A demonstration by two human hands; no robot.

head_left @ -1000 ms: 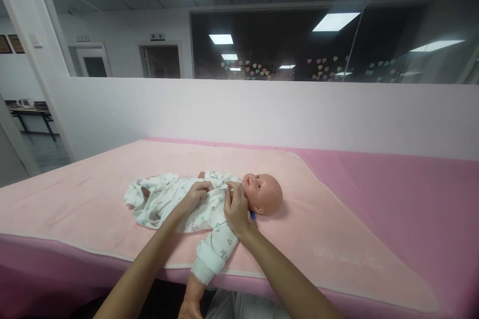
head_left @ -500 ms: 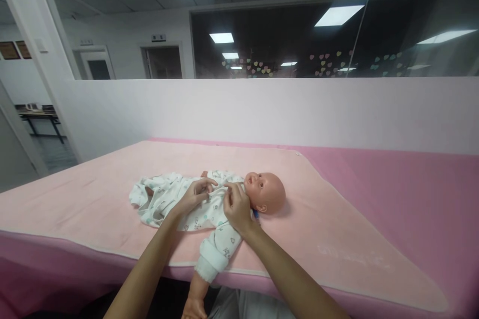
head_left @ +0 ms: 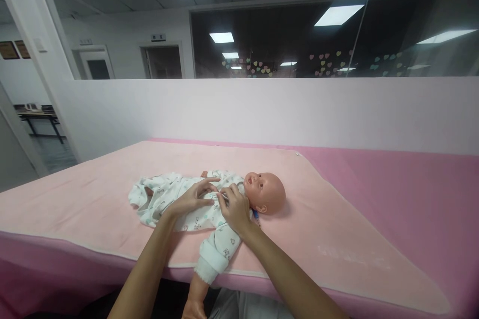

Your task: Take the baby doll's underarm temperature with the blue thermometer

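Note:
A baby doll (head_left: 265,192) lies on its back with its head to the right. It wears a white printed romper (head_left: 204,217). My left hand (head_left: 192,198) rests over the doll's chest and belly, thumb and fingers apart, touching the cloth. Beside it my right hand (head_left: 235,207) pinches the front of the romper just below the neck; the fingertips partly hide the cloth there. One doll arm (head_left: 196,295), its sleeve cuff folded, hangs past the near edge. A bit of blue shows under the doll's neck.
A peach mat (head_left: 337,239) lies under the doll on a pink cover (head_left: 419,184). Behind stands a white half wall (head_left: 277,112) with dark glass above. Far left, a side table (head_left: 39,114) is seen beyond an opening.
My right hand has shifted slightly left and down along the romper front, towards my left hand. My left hand has spread wider between thumb and fingers. The doll lies as before.

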